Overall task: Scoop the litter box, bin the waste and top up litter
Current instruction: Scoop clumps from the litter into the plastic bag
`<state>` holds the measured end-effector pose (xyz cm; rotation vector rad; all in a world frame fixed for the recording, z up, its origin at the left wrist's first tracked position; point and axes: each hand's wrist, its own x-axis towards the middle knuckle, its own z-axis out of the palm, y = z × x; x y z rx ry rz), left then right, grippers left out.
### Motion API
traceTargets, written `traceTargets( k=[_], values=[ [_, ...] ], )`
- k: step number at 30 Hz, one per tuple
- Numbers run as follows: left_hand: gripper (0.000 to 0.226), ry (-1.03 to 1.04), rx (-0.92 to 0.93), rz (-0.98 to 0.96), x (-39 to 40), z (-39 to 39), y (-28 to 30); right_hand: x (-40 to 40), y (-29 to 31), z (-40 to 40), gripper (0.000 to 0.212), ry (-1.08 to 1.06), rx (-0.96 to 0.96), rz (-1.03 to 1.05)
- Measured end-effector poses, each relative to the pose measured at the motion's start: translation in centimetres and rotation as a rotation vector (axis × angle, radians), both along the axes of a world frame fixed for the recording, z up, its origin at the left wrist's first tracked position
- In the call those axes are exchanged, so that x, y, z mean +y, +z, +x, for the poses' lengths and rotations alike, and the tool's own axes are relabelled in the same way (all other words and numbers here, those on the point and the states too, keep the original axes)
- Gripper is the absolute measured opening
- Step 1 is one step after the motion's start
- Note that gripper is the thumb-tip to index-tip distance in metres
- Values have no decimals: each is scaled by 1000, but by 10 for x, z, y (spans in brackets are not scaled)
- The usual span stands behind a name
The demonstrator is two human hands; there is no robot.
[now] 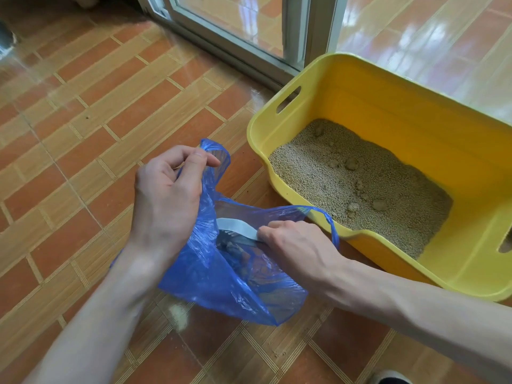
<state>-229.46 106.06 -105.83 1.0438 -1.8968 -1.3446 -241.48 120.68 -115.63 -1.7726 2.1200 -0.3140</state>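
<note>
The left hand (169,187) holds up one side of a blue plastic bag (221,273), its fingers (194,159) curled and pinching the bag's handle loop between thumb and forefinger, so that the mouth of the bag stands open above the tiled floor (83,106). The right hand (296,245) reaches into that mouth from the other side — its fingers are closed round the pale grey handle of a scoop (238,227), whose darker head shows dimly through the blue film lower in the bag. What lies in the scoop cannot be told through the plastic. The second handle loop of the bag arches over the right hand's knuckles, just beyond them.

Beyond the right hand's fingers and to their right stands the yellow litter box (346,87), its near rim just beside the bag. It holds beige granular litter (332,173), heaped unevenly, with several rounded clumps (379,204) lying on the surface toward the middle and near end. A slot handle is cut in the box wall on the side facing the left hand's fingers.

Below the left wrist, near the bag's bottom edge, a small scatter of pale grains (178,314) lies on the floor. Far beyond both hands runs the frame of a sliding glass door (235,37) — the box's far corner sits close to it. The toe of a shoe (388,378) shows at the lower edge under the right forearm.
</note>
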Motion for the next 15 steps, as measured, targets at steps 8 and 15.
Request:
traceTargets(
  k=[8, 15],
  values=[
    [27, 17, 22, 14, -2, 2, 1, 4, 11, -6, 25, -123, -157, 21],
    [26, 5, 27, 22, -3, 0, -5, 46, 86, -55, 31, -337, -166, -111]
  ],
)
